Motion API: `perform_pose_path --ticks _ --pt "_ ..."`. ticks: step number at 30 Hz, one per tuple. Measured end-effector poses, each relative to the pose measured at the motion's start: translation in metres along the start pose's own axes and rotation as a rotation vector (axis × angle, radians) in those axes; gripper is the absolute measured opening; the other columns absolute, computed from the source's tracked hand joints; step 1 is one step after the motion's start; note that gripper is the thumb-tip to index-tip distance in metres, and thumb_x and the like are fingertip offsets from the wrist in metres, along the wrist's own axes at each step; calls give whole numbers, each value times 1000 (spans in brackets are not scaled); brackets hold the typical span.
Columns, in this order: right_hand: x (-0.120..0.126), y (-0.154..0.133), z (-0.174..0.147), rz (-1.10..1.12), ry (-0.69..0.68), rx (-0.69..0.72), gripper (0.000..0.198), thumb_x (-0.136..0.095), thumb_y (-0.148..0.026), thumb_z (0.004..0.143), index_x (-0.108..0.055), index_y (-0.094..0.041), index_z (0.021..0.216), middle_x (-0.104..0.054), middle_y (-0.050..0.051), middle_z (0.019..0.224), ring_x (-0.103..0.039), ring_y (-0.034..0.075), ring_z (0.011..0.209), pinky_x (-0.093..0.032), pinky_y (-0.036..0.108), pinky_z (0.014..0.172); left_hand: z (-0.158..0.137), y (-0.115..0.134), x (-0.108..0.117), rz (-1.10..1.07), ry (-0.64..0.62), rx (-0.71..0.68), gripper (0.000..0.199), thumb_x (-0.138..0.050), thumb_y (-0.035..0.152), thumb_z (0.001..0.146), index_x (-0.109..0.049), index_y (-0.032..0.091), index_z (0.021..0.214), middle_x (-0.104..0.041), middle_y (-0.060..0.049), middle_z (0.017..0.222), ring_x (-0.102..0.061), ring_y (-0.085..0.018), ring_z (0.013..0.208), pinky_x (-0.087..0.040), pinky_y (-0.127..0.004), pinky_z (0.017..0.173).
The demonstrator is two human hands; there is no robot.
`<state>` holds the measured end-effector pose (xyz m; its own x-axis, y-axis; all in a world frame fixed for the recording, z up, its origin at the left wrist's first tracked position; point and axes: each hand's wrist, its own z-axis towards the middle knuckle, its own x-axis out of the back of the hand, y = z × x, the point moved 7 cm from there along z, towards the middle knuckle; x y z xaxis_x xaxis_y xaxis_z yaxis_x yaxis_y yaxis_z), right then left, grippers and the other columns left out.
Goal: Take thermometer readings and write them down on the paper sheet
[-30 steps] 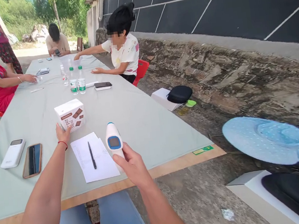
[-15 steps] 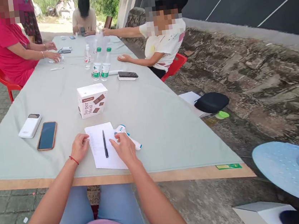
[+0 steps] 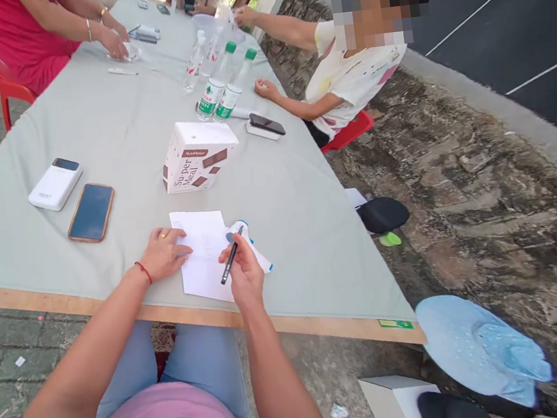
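My right hand holds a black pen, tilted, above the right side of some white paper. Fingers extended, my left hand rests on the paper's left edge and the cloth beside it. Partly behind my right hand lies a white and blue handheld device, perhaps a thermometer. Beyond the paper stands a white box printed "Su-per Meal". To the left are a phone with an orange-brown edge and a white power bank.
Several plastic bottles stand farther up the cloth-covered table. A dark phone lies on a white object to their right. Other people sit along the sides and far end. On the ground at right are a blue hat and a box.
My right hand has picked up the pen from the paper. My left hand has spread its fingers onto the paper's left edge. The camera view has tilted and shifted.
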<state>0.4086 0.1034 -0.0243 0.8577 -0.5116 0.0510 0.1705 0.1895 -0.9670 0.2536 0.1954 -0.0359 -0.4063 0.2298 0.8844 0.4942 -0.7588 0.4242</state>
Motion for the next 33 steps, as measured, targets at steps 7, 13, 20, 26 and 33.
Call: perform_pose_path --ticks 7,13,20,26,33 --pt "-11 4 -24 180 15 -105 34 -50 -53 86 -59 -21 96 -55 -1 70 -55 14 62 -46 34 64 -1 9 -7 90 -74 10 28 -55 29 91 -68 34 116 -47 -9 141 -41 -32 129 -19 -61 109" --pt "-26 27 -23 4 -33 -244 24 -65 -36 67 -62 -19 83 -57 -2 66 -53 14 61 -45 31 62 0 7 -7 70 -29 38 26 -63 32 86 -67 21 110 -56 -11 132 -47 -29 124 -23 -55 111" --pt "-37 32 -28 -190 -2 -164 15 -56 -36 67 -52 -22 66 -51 -4 56 -46 13 54 -39 27 54 -6 4 -3 -27 -39 5 9 -63 20 80 -70 22 84 -59 -8 127 -50 -27 121 -24 -51 113" --pt "-44 34 -32 -231 -80 -161 12 -54 -34 68 -52 -22 67 -53 -4 60 -47 14 57 -41 28 57 -9 3 -2 -56 -78 -10 14 -67 24 76 -70 23 90 -56 -8 132 -47 -28 124 -19 -54 115" --pt "-47 33 -32 -243 -116 -143 11 -53 -32 68 -53 -22 66 -53 -4 60 -48 14 58 -42 29 59 -8 3 -4 -54 -90 3 11 -66 23 78 -70 22 89 -56 -8 132 -47 -28 125 -20 -54 114"
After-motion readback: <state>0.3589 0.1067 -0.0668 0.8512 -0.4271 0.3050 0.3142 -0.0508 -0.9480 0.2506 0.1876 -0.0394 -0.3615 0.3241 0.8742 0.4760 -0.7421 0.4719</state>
